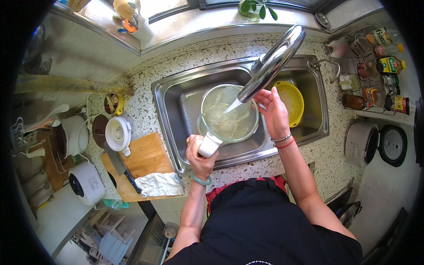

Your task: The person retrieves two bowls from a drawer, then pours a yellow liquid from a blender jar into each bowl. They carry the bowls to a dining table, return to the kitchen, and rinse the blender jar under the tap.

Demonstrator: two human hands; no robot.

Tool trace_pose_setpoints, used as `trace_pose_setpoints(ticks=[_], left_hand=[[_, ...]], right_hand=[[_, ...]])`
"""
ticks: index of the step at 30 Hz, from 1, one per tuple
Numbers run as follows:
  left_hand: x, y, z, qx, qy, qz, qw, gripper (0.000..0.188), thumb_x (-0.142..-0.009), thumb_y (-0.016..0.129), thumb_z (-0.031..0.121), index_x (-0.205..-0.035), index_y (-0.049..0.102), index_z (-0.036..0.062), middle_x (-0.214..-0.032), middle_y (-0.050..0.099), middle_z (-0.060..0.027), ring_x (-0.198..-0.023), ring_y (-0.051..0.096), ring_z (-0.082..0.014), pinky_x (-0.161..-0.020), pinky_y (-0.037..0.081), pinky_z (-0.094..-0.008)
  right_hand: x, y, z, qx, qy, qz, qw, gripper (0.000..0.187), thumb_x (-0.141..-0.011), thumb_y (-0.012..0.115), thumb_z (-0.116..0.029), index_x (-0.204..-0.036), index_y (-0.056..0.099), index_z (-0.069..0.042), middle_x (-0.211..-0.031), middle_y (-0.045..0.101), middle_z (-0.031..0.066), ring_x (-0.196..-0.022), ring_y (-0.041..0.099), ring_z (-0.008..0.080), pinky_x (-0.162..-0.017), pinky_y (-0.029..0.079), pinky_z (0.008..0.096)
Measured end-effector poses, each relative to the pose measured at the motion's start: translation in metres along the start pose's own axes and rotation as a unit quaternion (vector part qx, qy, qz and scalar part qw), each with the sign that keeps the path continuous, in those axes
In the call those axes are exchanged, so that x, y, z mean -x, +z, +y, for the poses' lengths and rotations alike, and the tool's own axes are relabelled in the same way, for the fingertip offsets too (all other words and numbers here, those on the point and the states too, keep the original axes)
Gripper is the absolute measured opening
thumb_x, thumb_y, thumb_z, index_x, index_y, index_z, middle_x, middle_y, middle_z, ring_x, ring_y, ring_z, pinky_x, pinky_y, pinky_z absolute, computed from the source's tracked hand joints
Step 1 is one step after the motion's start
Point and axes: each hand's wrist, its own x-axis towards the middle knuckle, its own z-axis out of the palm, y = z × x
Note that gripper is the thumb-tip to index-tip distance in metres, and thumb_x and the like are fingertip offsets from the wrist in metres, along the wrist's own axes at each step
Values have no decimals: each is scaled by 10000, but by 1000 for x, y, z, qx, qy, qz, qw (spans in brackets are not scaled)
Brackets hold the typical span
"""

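Over the left basin of the steel sink [181, 95], my left hand [199, 159] is wrapped round the white handle of a clear glass blender jug [236, 128]. A white stream runs from the chrome faucet [274, 62] into the jug, and cloudy, bubbly water swirls inside. My right hand [274, 114] is beside the jug's right rim, just past the faucet's mouth. Its palm is turned up and its fingers are stretched out, partly behind the spout. Whether those fingertips touch the glass I cannot tell.
A yellow colander [296, 99] sits in the right basin. Left of the sink, a knife [121, 168] and white cloth [159, 183] lie on a cutting board [143, 152], near a white lid [118, 134]. A bottle rack [369, 70] and open rice cooker [362, 143] stand right.
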Motion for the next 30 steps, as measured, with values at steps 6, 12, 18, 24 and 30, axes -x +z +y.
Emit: trace_pose_setpoints(ticks=[6, 12, 18, 24, 30], left_hand=[[1, 0, 0, 7, 2, 0, 1000, 237, -554, 692, 29, -702, 507, 39, -691, 497, -82, -705, 488, -265, -703, 390, -345], [1, 0, -1, 7, 4, -6, 1000, 237, -556, 694, 35, -698, 505, 40, -687, 495, -81, -704, 487, -263, -704, 388, -347], [2, 0, -3, -3, 8, -10, 1000, 237, -554, 693, 35, -696, 504, 42, -687, 493, -79, -703, 484, -263, -706, 385, -349], [5, -1, -7, -2, 8, -6, 1000, 246, -545, 698, 36, -696, 504, 42, -686, 491, -78, -705, 484, -263, -710, 380, -350], [4, -1, -5, -5, 3, -12, 1000, 252, -543, 701, 35, -694, 499, 42, -685, 491, -79, -706, 485, -266, -713, 379, -350]], right_hand=[[0, -2, 0, -3, 1, 4, 1000, 518, -1012, 378, -497, -1125, 625, -55, -1110, 676, 76, -1024, 591, 150, -914, 400, 324], [0, -3, 1, -6, 1, 2, 1000, 508, -1011, 383, -493, -1106, 632, -61, -1102, 677, 73, -1018, 592, 151, -917, 401, 326], [1, -3, 4, -2, 4, 4, 1000, 502, -1013, 383, -489, -1102, 633, -63, -1102, 676, 75, -1018, 591, 151, -921, 409, 324], [2, -1, 7, 9, 7, 5, 1000, 511, -1013, 379, -491, -1105, 639, -61, -1102, 673, 67, -1020, 588, 149, -925, 412, 319], [1, -1, 6, 15, 9, 12, 1000, 519, -1015, 374, -493, -1103, 645, -59, -1111, 667, 58, -1033, 581, 145, -926, 409, 322]])
